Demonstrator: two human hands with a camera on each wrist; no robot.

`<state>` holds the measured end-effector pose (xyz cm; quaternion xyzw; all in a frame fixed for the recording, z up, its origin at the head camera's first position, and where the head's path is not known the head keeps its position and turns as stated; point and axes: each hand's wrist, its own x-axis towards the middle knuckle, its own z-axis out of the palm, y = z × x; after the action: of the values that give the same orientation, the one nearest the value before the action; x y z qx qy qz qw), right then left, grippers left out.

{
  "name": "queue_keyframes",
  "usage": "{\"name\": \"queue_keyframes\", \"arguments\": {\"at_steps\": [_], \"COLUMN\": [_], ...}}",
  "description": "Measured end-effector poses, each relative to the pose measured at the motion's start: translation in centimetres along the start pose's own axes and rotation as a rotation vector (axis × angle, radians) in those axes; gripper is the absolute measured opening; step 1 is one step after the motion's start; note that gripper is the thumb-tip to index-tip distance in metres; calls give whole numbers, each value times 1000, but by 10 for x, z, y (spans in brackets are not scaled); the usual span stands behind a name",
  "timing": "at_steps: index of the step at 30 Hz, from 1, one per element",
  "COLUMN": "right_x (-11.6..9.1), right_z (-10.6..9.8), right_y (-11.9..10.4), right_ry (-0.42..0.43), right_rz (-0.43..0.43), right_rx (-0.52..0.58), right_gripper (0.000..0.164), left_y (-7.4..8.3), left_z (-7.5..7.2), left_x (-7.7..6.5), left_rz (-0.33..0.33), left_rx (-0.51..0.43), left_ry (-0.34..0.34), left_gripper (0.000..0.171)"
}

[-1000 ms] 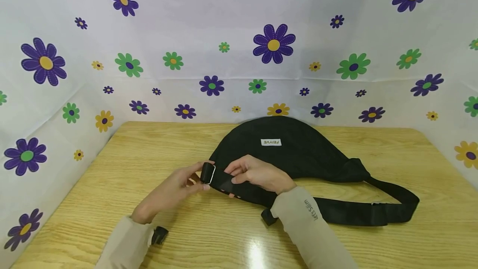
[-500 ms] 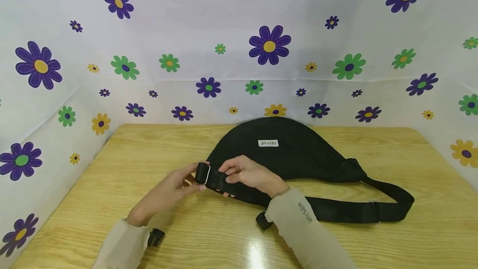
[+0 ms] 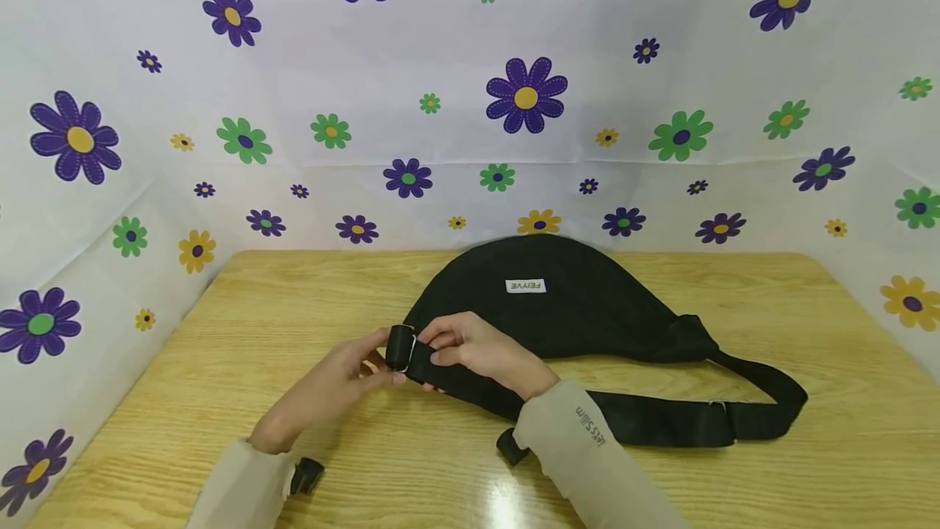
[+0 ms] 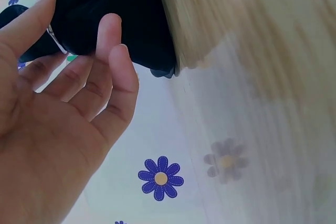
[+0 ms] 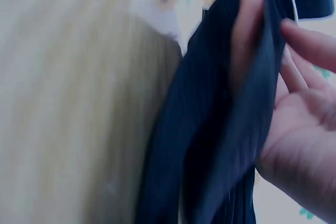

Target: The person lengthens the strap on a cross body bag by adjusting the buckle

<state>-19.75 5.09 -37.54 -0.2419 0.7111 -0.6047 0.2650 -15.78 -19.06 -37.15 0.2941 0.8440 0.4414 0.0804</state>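
Observation:
A black waist bag (image 3: 580, 308) with a white label lies on the wooden table, its curved side towards the back. Its black strap (image 3: 661, 421) runs along the front and loops round at the right. At the strap's left end, a loop of webbing (image 3: 400, 347) passes through a metal ring (image 3: 410, 354). My left hand (image 3: 334, 386) holds this loop between thumb and fingers. Just right of the ring, my right hand (image 3: 485, 349) pinches the strap, thumb on top and some fingers beneath. In the right wrist view the strap (image 5: 231, 145) hangs folded beside the right hand (image 5: 304, 124).
The wooden table (image 3: 257, 308) meets a flower-printed cloth (image 3: 330, 64) at the back and sides. A second metal ring (image 3: 723, 406) sits on the strap at the right. Small black devices (image 3: 307, 476) sit at both cuffs.
My right hand has slid left along the strap, closer to the metal ring. The left hand keeps its hold on the loop. The head view has shifted slightly.

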Motion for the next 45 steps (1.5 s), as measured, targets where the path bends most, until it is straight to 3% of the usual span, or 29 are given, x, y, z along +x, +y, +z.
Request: {"name": "queue_keyframes", "arguments": {"at_steps": [5,8,15,21,27,31,36,40,45], "right_x": [-7,-8,-6,-4,2,3,-2,-8,-15], "right_z": [-16,-22,-22,-12,7,10,-4,-19,-29], "right_y": [3,5,7,2,1,1,-1,-2,-3], "right_ry": [-36,-45,-67,-6,77,115,28,-57,-103], "right_rz": [51,74,4,-45,-49,-44,-7,59,91], "right_rx": [-74,-34,17,-16,58,0,-75,-65,-70], "right_gripper": [29,25,20,23,21,21,25,25,23], "left_y": [-2,-2,-2,-4,-4,-4,-4,-1,-1], "left_z": [0,-1,-2,-1,3,5,4,3,2], "left_x": [-1,-2,-3,-1,2,2,2,0,0], "left_rz": [-14,-19,-15,-13,-11,-14,-28,-48,-46], "left_rx": [6,5,12,16,-7,-11,-6,11,17], "left_ry": [10,8,17,16,3,-2,-1,10,9], "left_gripper": [47,48,50,50,40,41,47,52,51]}}
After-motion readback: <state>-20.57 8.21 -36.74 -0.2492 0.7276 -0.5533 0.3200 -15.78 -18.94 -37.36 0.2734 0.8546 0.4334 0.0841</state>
